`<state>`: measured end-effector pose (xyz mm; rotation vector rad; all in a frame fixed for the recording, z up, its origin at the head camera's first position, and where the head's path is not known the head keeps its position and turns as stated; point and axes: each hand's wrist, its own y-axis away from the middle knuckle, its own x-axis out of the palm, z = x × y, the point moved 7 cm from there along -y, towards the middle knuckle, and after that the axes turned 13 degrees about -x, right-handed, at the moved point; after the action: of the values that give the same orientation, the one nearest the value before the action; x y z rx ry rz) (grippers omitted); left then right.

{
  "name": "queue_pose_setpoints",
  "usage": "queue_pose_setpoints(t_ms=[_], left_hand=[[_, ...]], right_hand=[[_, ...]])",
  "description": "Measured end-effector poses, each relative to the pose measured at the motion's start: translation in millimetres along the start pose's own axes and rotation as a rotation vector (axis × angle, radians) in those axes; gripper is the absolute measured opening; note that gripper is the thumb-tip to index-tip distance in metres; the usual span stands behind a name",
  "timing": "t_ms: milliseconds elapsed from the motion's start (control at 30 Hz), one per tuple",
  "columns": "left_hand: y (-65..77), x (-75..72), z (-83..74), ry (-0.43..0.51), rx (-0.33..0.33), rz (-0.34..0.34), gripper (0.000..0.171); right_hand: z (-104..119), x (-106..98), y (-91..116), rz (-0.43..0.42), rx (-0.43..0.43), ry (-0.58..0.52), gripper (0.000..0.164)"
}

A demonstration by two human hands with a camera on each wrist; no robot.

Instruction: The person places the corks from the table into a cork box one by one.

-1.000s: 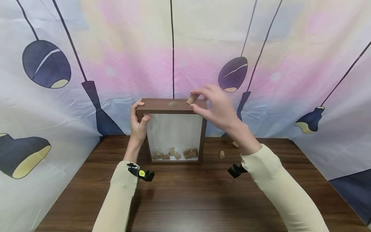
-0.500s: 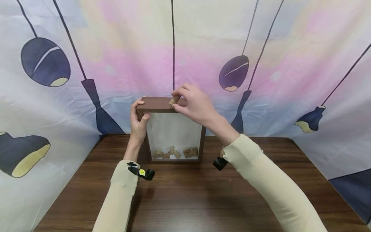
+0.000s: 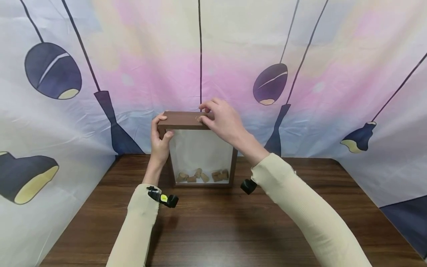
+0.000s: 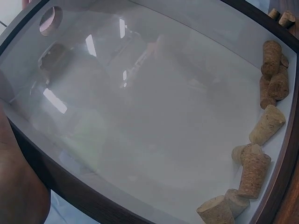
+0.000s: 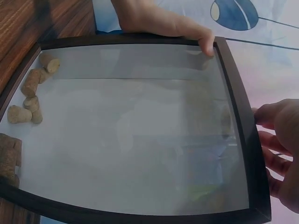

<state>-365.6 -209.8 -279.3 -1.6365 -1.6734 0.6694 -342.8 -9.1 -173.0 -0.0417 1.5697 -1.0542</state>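
Observation:
A brown wooden box frame with a clear front and a white back stands upright on the table. My left hand grips its upper left corner, thumb in front and fingers behind. My right hand is over the round hole in the top, thumb and fingertips apart at its edge, with no cork showing between them. From inside, the left wrist view shows the hole with light through it. A brownish blurred shape appears just below. Several corks lie along the bottom inside the frame.
Two loose corks lie on the wooden table outside the frame, in the left wrist view. A printed cloth with hanging lamp shapes rises behind the table. Wrist cameras jut out from both sleeves.
My right hand has moved left along the frame's top to the hole. The cork it pinched, at the hole half a second ago, no longer shows in its fingers. My left hand holds still.

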Motion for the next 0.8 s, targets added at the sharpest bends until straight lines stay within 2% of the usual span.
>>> queue_pose_setpoints(t_ms=[133,300,500,633,800], left_hand=[[0.9,-1.3,-1.2,0.000,0.009,-0.002,0.072],[0.2,-1.2,-1.0,-0.009,0.004,-0.010,0.073],[1.4,-1.2,-1.5,0.011,-0.009,-0.010,0.070],[1.1,0.4,-1.1,0.006,-0.010,0.002,0.071],[0.4,-0.1,-0.4,0.034,-0.013,0.005,0.065]], right_hand=[[-5.5,-4.2,4.1,-0.047,-0.008,-0.051,0.026],[-20.9,-16.0,21.8,-0.152,0.015,-0.148,0.026],[-41.1,-29.0,55.2,-0.287,0.060,-0.229,0.024],[-51.7,-37.7,83.2,-0.395,0.093,-0.225,0.022],[-60.9,-32.2,114.6,-0.432,0.156,-0.206,0.022]])
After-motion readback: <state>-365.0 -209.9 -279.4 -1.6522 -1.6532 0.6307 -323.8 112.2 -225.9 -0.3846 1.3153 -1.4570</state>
